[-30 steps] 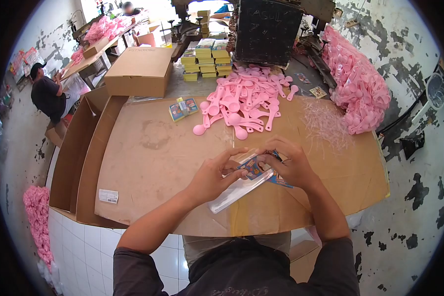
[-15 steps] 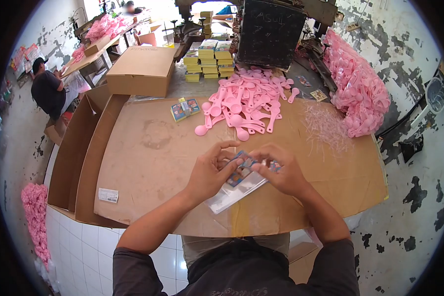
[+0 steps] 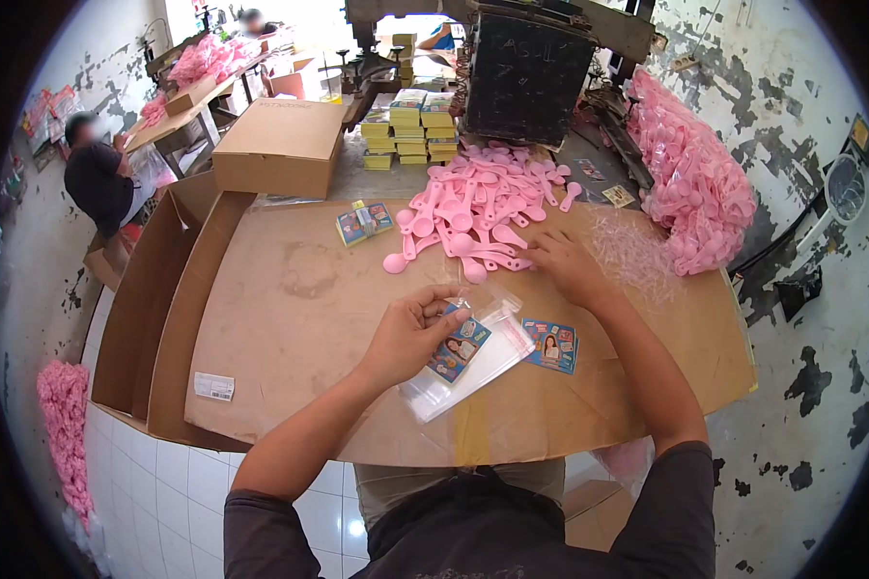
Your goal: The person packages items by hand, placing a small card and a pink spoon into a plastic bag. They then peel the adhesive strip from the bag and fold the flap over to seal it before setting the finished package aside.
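Our left hand pinches a clear plastic sleeve with a colourful printed card inside, low over the brown cardboard sheet that covers the tabletop. Thumb and fingers form a narrow grip on the sleeve's upper end. Our right hand lies in a loose, spread grip holding nothing, its fingertips touching the near edge of the pile of pink plastic spoons. A second printed card lies flat just beside the sleeve. A closed brown cardboard box stands well apart at far left.
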Demonstrator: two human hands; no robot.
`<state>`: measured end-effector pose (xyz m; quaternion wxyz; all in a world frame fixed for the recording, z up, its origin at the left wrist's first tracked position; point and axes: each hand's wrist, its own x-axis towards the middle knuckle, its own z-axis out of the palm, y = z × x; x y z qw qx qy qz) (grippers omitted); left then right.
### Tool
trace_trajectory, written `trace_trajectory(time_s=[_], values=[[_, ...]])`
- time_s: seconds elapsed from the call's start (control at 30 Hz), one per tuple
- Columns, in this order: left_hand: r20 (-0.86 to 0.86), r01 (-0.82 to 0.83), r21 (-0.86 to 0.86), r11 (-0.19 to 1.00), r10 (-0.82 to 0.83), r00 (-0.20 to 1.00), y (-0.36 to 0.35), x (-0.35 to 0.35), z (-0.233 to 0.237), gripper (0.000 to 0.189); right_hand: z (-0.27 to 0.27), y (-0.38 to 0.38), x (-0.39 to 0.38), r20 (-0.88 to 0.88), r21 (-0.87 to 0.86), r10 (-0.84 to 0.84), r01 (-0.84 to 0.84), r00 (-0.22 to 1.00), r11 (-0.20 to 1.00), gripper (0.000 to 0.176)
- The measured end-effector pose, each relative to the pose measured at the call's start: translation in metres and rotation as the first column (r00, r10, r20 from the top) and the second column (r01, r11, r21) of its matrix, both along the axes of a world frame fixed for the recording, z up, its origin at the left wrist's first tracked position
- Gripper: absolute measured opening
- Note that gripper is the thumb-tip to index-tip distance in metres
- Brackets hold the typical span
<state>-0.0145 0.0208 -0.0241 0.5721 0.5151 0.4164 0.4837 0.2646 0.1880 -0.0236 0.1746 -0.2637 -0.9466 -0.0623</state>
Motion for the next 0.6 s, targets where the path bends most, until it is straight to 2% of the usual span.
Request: trace_trajectory(time_s=[0.03,0.13,0.2,0.23,0.33,0.43,0.53,0.6], values=[[0.018,-0.007,0.001,1.000,0.007,1.000,0.000,0.000,-0.003,0.036,0.008,-0.008,-0.002,-0.014,-0.027,-0.001,0.001,1.000,1.000,0.033],[0.094,-0.035,0.026,0.999,0.033,0.995,-0.002,0.004,-0.002,0.036,0.034,-0.040,-0.019,-0.343,-0.363,-0.152,0.019,0.927,0.932,0.033],[0.012,-0.020,0.017,1.000,0.020,1.000,-0.005,0.005,0.004,0.036,0.039,-0.059,-0.031,-0.628,-0.626,-0.241,-0.297,0.740,0.721,0.033],[-0.031,-0.010,0.012,1.000,0.010,0.999,-0.007,0.006,0.005,0.036,0.042,-0.067,-0.036,-0.718,-0.668,-0.333,-0.472,0.611,0.575,0.033],[-0.047,-0.003,0.055,0.998,0.005,0.999,-0.009,0.011,0.001,0.035,0.062,-0.087,-0.049,-0.802,-0.593,-0.366,-0.550,0.473,0.588,0.040],[-0.014,-0.004,0.060,0.998,0.005,1.000,-0.007,0.012,-0.005,0.031,0.058,-0.091,-0.052,-0.771,-0.626,-0.352,-0.530,0.530,0.572,0.045],[-0.062,0.040,-0.013,0.999,-0.040,0.997,-0.009,0.010,0.002,0.029,0.041,-0.095,-0.056,-0.772,-0.614,-0.299,-0.535,0.561,0.581,0.047],[-0.052,0.041,-0.049,0.998,-0.044,0.998,-0.010,0.010,0.010,0.029,0.035,-0.101,-0.060,-0.812,-0.571,-0.316,-0.554,0.491,0.606,0.046]])
